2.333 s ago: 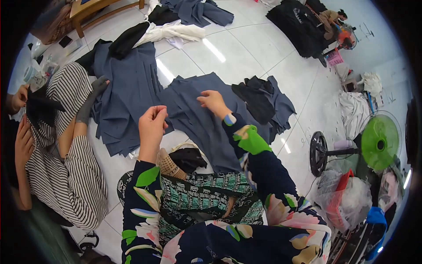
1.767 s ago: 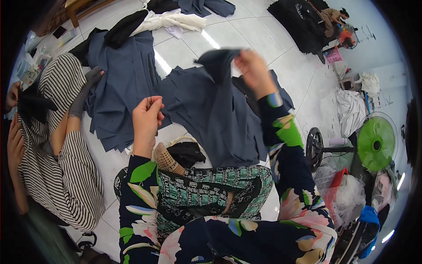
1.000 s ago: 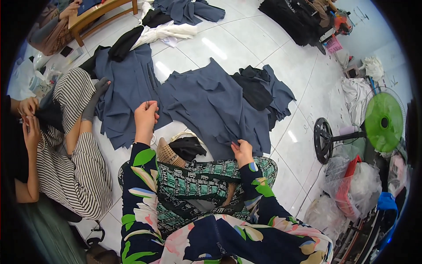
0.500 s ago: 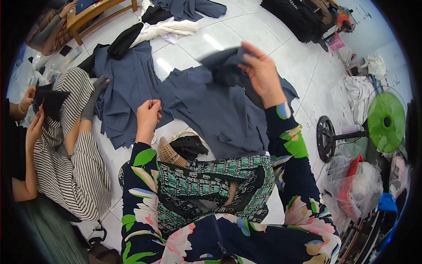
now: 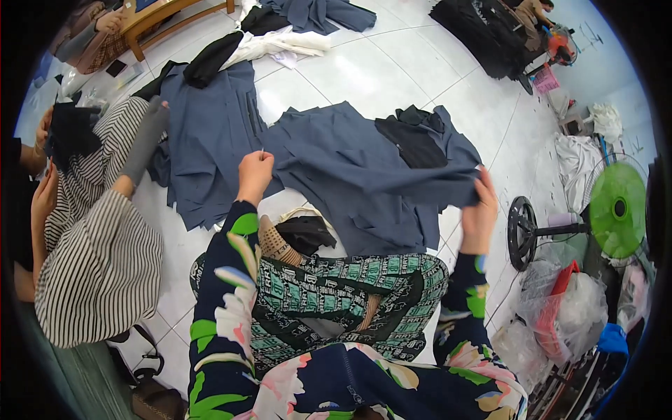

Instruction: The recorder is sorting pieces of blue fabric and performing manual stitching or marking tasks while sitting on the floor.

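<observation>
Holding gray cloth (image 5: 427,183) by its right end, R hand (image 5: 481,199) pinches it; prob. soft & light, best held by edges. L hand (image 5: 256,173) is clenched, can't tell on what.

From my remote seat I see a navy floral top (image 5: 322,385), with a zip (image 5: 352,378) down its front. Left of the zip, the left sleeve (image 5: 227,301) carries green leaves and pale pink petals; right of it, the right sleeve (image 5: 462,329) repeats them. Beyond the zip I see dark trousers (image 5: 350,280) with mint blocks and pale lettering, then a tan patterned sock (image 5: 273,241).
</observation>
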A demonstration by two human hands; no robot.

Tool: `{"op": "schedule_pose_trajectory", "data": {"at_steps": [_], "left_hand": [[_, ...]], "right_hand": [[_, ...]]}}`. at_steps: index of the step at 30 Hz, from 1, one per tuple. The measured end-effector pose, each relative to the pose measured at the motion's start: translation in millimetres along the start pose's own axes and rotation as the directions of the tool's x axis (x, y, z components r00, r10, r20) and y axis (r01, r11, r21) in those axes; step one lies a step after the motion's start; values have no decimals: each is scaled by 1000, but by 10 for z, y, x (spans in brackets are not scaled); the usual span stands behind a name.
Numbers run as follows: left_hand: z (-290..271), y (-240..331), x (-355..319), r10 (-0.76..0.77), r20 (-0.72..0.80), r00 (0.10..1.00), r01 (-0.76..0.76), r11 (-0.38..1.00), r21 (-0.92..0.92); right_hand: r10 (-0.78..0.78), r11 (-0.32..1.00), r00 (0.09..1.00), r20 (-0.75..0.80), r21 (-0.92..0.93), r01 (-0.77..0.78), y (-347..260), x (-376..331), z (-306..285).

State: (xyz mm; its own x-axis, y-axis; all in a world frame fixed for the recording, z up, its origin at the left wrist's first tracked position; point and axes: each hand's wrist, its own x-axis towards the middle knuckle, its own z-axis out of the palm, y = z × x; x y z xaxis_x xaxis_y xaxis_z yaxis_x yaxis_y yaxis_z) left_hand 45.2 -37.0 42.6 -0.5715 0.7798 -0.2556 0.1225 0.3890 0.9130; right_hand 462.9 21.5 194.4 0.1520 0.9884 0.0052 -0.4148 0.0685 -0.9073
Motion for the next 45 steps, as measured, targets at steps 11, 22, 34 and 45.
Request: {"op": "schedule_pose_trajectory", "data": {"at_steps": [11,22,34,45], "left_hand": [[1077,-171,564,231,-128,965,-123,823,554],[698,150,544,348,-56,936,-258,784,564],[482,599,543,480,-76,874,-362,747,558],[123,136,789,273,-116,955,-165,814,556]], "right_hand": [[-396,895,905,-155,-288,342,-1914,-683,-1003],[-286,944,946,-152,-213,251,-1256,-348,-836],[-338,925,929,-151,-233,299,-1375,-507,-849],[-319,934,917,-239,-241,262,-1291,-635,-1022]]}}
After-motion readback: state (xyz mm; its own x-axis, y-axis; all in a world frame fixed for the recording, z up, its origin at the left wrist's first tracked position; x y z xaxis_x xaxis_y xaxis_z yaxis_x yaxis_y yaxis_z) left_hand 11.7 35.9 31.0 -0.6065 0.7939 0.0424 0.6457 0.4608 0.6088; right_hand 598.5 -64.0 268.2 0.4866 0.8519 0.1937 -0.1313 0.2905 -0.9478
